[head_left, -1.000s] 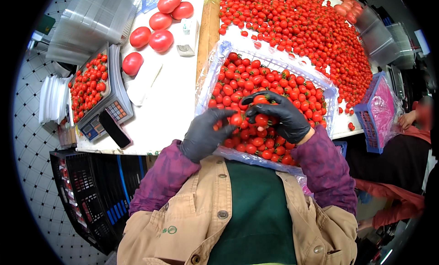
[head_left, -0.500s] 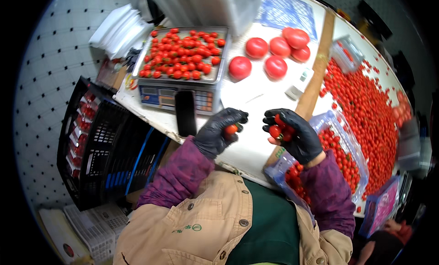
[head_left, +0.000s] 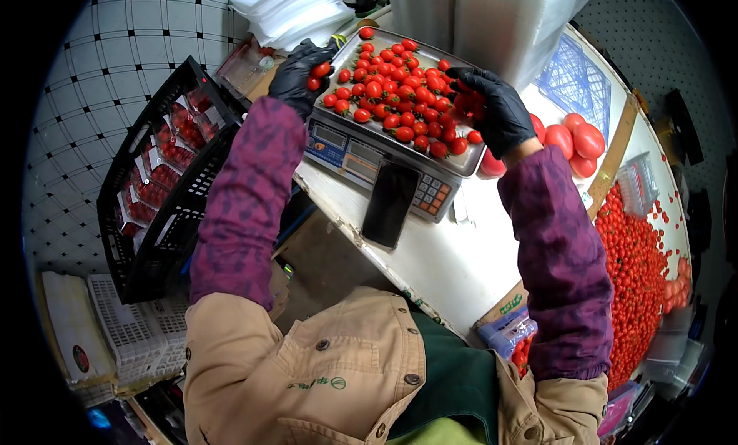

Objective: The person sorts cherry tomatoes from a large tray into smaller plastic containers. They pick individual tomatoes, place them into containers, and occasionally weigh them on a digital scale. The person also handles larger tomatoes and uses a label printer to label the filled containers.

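Observation:
Both my hands wear black gloves and are raised to the metal pan of a weighing scale. Many red cherry tomatoes lie in that pan, some with green stems. At the pan's left edge, my left hand is closed round a few cherry tomatoes. My right hand curls over the pan's right side with several cherry tomatoes in its fingers, partly blurred. A dark phone leans against the scale's front, beside its keypad.
Large tomatoes sit right of the scale, below stacked clear containers. Past a wooden strip spreads a heap of cherry tomatoes. A black crate with packed tomatoes stands at left. White trays are stacked behind.
Both hands have moved forward from the table's near edge to the scale pan, spreading to its two sides with tomatoes still held. The view has shifted left.

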Demonstrator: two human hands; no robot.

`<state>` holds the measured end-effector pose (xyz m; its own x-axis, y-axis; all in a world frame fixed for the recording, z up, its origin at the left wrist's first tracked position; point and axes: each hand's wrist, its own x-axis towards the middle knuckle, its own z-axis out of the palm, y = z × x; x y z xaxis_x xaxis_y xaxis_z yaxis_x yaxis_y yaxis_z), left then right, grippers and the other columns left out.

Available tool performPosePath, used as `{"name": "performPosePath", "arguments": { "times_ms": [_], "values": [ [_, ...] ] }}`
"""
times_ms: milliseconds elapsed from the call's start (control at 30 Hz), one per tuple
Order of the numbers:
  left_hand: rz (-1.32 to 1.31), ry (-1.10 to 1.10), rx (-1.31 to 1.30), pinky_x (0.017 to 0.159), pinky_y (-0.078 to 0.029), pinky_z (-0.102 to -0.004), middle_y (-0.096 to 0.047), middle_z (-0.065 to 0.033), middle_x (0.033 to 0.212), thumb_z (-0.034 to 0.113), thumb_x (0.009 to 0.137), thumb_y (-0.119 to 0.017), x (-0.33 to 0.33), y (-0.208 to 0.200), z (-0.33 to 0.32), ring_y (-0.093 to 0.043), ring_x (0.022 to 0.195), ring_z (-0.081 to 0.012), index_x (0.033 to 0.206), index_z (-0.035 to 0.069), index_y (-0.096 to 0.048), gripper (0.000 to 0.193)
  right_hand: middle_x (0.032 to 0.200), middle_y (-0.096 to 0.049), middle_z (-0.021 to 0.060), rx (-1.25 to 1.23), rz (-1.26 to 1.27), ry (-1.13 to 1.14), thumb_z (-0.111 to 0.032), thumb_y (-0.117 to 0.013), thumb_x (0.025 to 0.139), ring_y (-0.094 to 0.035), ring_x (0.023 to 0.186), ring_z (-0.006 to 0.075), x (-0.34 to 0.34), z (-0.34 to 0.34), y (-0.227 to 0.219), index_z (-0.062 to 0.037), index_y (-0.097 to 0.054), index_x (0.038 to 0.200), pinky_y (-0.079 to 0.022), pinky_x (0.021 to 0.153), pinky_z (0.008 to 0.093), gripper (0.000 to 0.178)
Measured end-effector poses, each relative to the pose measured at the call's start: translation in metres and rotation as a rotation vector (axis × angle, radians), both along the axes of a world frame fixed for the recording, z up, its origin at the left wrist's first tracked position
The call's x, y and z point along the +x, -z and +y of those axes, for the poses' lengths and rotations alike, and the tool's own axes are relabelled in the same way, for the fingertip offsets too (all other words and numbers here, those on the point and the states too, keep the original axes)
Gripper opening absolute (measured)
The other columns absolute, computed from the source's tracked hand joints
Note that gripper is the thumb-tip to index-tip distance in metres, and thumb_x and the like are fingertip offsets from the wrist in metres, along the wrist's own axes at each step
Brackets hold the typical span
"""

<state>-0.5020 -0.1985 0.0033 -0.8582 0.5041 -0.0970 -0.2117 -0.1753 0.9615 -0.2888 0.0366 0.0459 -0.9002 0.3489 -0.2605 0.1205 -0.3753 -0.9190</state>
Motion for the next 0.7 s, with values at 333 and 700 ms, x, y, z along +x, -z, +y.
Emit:
{"name": "performPosePath", "arguments": {
  "times_ms": [333,700],
  "values": [
    [0.575,0.115,-0.631,0.090,-0.037,-0.0263,-0.054,-0.0048,0.107,0.026,0.085,-0.062,0.010,-0.002,0.050,-0.043,0.108,-0.0125,0.112,0.019,-0.065,0.028,0.108,-0.062,0.0049,0.457,-0.004,0.014,-0.026,-0.057,0.089,-0.053,0.103,0.0143,-0.042,0.016,0.031,-0.0037,-0.061,0.113,-0.039,0.090,0.0263,0.033],
    [0.652,0.066,-0.222,0.093,-0.041,-0.0290,-0.058,-0.0063,0.116,0.017,0.092,-0.051,-0.014,0.014,0.019,-0.051,0.108,-0.0145,0.113,0.004,-0.060,0.027,0.106,-0.062,0.0088,0.342,0.008,-0.110,-0.023,-0.054,0.089,-0.058,0.097,0.0152,0.041,0.020,-0.001,0.0006,-0.058,0.112,-0.044,0.088,0.0281,0.034]
  ]
}}
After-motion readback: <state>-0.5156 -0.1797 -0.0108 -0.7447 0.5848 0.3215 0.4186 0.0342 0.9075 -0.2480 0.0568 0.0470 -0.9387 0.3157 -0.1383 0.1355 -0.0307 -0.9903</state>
